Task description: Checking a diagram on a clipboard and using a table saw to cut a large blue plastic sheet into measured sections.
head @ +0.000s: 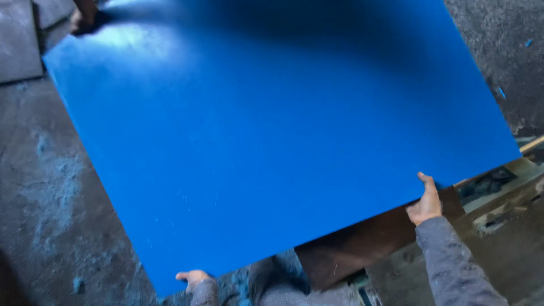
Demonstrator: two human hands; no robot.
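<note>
Blue sheet (272, 130), large, flat and smooth, fills most of the view, tilted so that its corners point toward about 10 o'clock, 4 o'clock and 7 o'clock; a soft glare lies on it near 11 o'clock and a shadow falls across its top edge. It is held up above a rough grey concrete floor (51, 215), which is dusted with pale blue powder at 8 o'clock and carries a few blue flecks at 2 o'clock. Grey slabs (20, 39) sit at the 10 o'clock corner, and a dark brown board (362, 243) lies under the sheet's near edge at 5 o'clock, beside a cluttered patch of ground at 4 o'clock.

The left hand (194, 277) grasps the sheet's near corner at 7 o'clock, thumb on top and fingers curled beneath. The right hand (426, 203), in a grey sleeve (453, 266), clasps the near edge at 4 o'clock, thumb pressed up against the blue face.

At 11 o'clock another person's hand (84, 14) is at the far corner; its grip is too dark to make out. The sheet's top edge and far right corner are cut off by the frame, and the fingers of both near hands are hidden under the sheet.
</note>
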